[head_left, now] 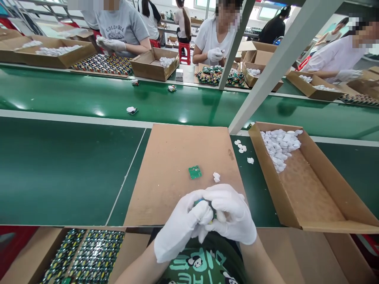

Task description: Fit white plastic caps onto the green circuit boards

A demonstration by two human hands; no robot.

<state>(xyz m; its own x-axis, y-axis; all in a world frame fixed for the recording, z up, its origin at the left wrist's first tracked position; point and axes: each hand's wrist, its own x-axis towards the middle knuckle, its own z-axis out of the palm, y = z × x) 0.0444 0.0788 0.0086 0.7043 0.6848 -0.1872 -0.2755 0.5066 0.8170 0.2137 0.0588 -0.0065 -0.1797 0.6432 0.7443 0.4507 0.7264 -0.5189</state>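
Note:
Both my hands wear white gloves and meet close to my body, over the near edge of a brown cardboard sheet [166,165]. My left hand [185,223] and my right hand [232,213] are closed around one small circuit board [213,213]; only bits of green, blue and yellow show between the fingers. Just beyond them a green circuit board [194,172] lies flat on the sheet. To its right is a small crumpled white piece [216,177].
At right stands a cardboard tray [325,189] with a heap of white pieces [280,146]. Several white discs [240,146] lie beside it. A box of circuit boards [94,252] is low at left. Beyond runs a green conveyor [74,94] carrying several small parts; a slanted post [284,67] rises there. Gloved co-workers sit opposite.

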